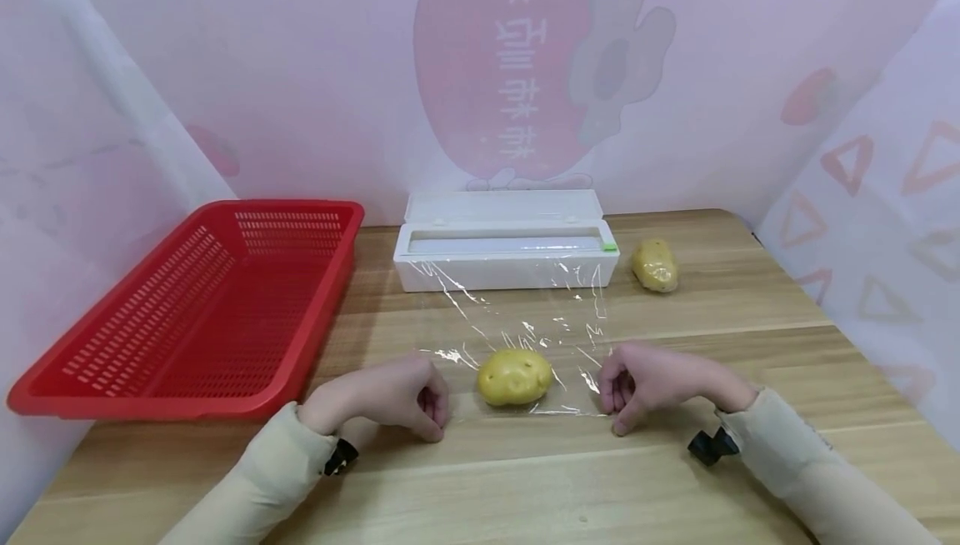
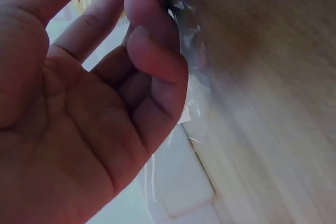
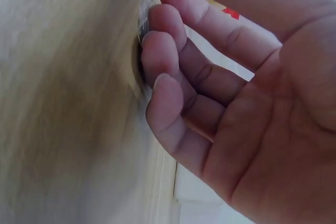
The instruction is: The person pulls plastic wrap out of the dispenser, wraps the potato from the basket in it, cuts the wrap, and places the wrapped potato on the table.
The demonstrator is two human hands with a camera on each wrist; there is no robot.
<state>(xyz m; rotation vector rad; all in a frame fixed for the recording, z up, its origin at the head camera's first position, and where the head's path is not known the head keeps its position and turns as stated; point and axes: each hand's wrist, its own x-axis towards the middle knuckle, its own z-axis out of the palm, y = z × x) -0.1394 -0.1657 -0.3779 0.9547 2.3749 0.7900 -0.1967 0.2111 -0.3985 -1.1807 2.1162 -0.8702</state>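
A clear sheet of cling film (image 1: 487,320) stretches from an open white cling film box (image 1: 506,272) toward me. Near its front edge lies a yellow potato (image 1: 514,377), between the two hands. My left hand (image 1: 401,395) pinches the film's near left corner, thumb and fingers low over the table. Opposite it, my right hand (image 1: 652,380) pinches the near right corner. Curled fingers (image 2: 152,56) show beside the crinkled film in the left wrist view. The right wrist view has the fingers (image 3: 163,56) close to the tabletop, with a bit of film at their tips.
A red plastic basket (image 1: 281,378) stands at the left of the wooden table (image 1: 525,487). Right of the box lies a second, shiny potato (image 1: 656,266) that looks wrapped in film. A printed pale curtain (image 1: 300,70) hangs behind the table.
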